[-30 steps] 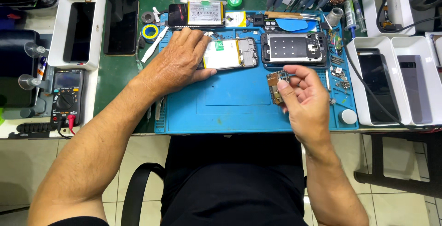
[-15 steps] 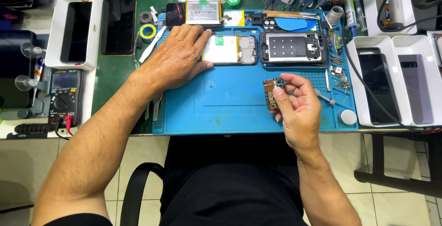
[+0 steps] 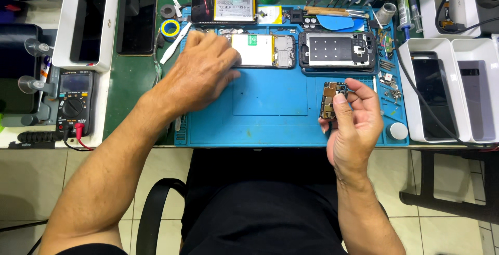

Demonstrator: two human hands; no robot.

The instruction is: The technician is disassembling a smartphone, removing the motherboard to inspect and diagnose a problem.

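White trays [image 3: 451, 47] at the right each holding a dark phone, right hand [image 3: 356, 125] pinching a small circuit board [image 3: 330, 101] above the blue mat [image 3: 270, 122], left hand [image 3: 202, 73] spread flat, fingers touching an opened phone [image 3: 262, 51]

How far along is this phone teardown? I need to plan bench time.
Done: the opened phone lies with battery exposed and loose screws set aside. In hand: the right hand holds the circuit board; the left hand rests on the phone. Left: nothing is reassembled.
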